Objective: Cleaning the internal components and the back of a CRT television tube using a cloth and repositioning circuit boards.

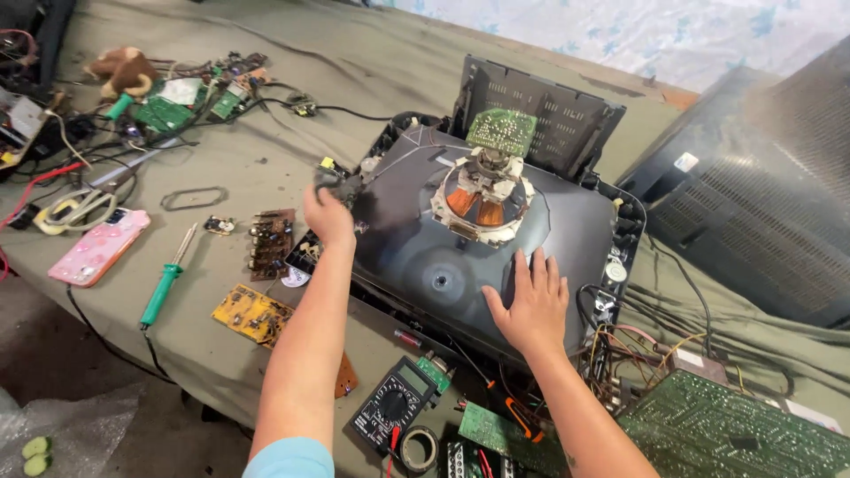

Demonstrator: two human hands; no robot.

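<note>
While the dark picture tube [416, 239] lies face down in its black frame at the middle of the tabletop [372, 80], both hands are on it. Right hand [529, 305] is pressed flat on the tube's near slope, fingers [537, 267] released and spread, gripping nothing. Left hand [326, 212] sits at the tube's left corner, fingers clenched around a dark cable clip or connector there; exactly what it pinches is hard to tell. On top of the tube, the copper-wound yoke [482, 199] stands upright with a small green board [502, 131] perched on the neck. Behind the tube, a black perforated back panel [549, 111] leans up. Left of the tube, a green-handled soldering iron [166, 285], a yellow circuit board [252, 314] and a pink phone [99, 246] lie well apart. Just in front of the tube, a black multimeter [394, 407] rests beside a roll of tape [418, 447]. To the tube's right, a large green board [735, 434] lies among tangled wires.
</note>
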